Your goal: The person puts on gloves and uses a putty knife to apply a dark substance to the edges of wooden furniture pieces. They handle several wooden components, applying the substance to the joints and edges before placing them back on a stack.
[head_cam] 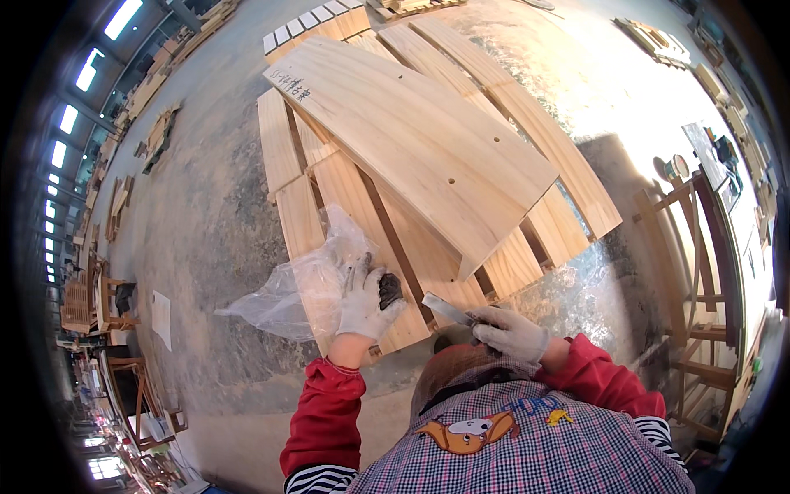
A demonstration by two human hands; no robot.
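Observation:
My left hand, in a white glove with dark-stained fingertips, rests low over the slatted wooden frame. A dark lump sits between its thumb and forefinger; the material is unclear. Under and beside those fingers spreads a crumpled clear plastic bag, partly hanging past the frame's left edge. My gloved right hand grips a flat-bladed scraper, its blade pointing up and left. Ahead lies a pale wooden board placed aslant on the slats. It has small holes and bears handwriting at the far left corner.
Several white-ended wooden pieces stand at the far end of the slats. To the right is a wooden-legged workbench with a tin near it. Wooden furniture stands left, and a paper sheet lies on the concrete floor.

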